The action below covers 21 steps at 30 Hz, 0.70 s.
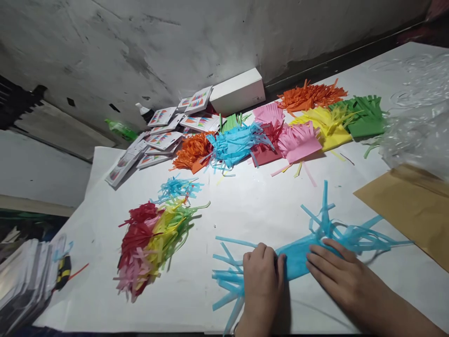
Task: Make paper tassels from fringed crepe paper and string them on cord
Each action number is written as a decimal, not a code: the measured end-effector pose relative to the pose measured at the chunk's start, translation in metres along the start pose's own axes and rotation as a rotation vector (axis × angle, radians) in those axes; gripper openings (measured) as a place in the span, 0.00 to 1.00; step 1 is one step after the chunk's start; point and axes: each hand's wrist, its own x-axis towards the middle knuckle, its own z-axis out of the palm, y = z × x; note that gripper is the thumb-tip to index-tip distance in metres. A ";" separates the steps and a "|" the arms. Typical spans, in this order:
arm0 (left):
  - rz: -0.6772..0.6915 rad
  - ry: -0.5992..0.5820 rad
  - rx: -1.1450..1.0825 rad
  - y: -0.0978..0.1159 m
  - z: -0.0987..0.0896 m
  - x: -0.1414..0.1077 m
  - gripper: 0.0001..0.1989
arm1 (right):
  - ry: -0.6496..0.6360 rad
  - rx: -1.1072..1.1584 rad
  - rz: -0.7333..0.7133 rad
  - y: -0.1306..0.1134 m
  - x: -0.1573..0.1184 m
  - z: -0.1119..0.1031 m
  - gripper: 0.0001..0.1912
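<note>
A blue tissue-paper tassel sheet (298, 260) lies across the front of the table, fringed with loose strips at both ends. My left hand (261, 281) is closed on its left part, fingers curled and thumb along the near side; strips fan out to the left of it. Fingers stretched out flat, my right hand (336, 269) presses on the right part of the sheet, near where the right-hand strips begin. The paper under both hands is hidden.
Fringed paper bundles (235, 142) line the back, with flat printed packs (164, 140) and a white box (238, 91) behind. A multicoloured tassel pile (150, 248) lies left. Brown paper (414, 206) and clear plastic (421, 126) are right; black-and-yellow tape (63, 271) is far left.
</note>
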 end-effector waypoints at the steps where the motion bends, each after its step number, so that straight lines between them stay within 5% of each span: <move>1: 0.007 0.041 -0.026 0.001 -0.002 -0.002 0.03 | -0.002 -0.011 -0.005 0.000 -0.002 0.003 0.20; 5: 0.174 0.175 -0.122 0.005 -0.005 -0.014 0.09 | 0.025 0.034 0.088 -0.003 -0.001 0.009 0.17; 10: 0.340 0.128 -0.209 0.008 -0.004 -0.025 0.11 | -0.021 0.052 0.075 -0.008 -0.007 0.008 0.14; 16: 0.287 0.112 -0.261 0.002 -0.004 -0.034 0.15 | 0.049 0.040 0.195 -0.002 -0.023 0.001 0.17; 21: 0.090 0.132 -0.284 0.001 0.001 -0.041 0.14 | 0.066 0.067 0.394 -0.003 -0.012 -0.005 0.19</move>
